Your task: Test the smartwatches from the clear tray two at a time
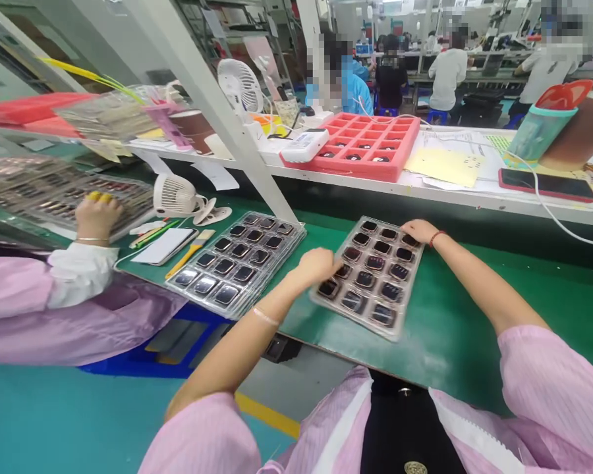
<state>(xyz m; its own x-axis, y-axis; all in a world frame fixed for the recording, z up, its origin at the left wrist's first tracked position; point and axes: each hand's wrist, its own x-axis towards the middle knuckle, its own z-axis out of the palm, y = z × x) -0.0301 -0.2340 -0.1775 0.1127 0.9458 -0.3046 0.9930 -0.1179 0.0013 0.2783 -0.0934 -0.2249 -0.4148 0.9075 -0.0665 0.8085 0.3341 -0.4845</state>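
A clear plastic tray (pixel 393 331) filled with rows of dark, square watch-like screens sits in front of me, slightly blurred. My left hand (pixel 319 267) is closed on its left edge, the fingertips reaching over a screen. At the far right corner, my right hand (pixel 420 232) grips the rim, partly covering one screen. To the left of my left hand lies a stack of similar clear trays (pixel 261 280), its top one also loaded with dark screens. Whether the held tray rests on the green bench (pixel 454 316) or is slightly lifted I cannot tell.
A co-worker's hand (pixel 99 214) with yellow fingertips is over trays at the left. A brush (pixel 190 253), a white pad (pixel 161 245) and a small fan (pixel 175 197) lie left of the stack. The shelf above holds a red compartment box (pixel 360 171) and a phone (pixel 546 184).
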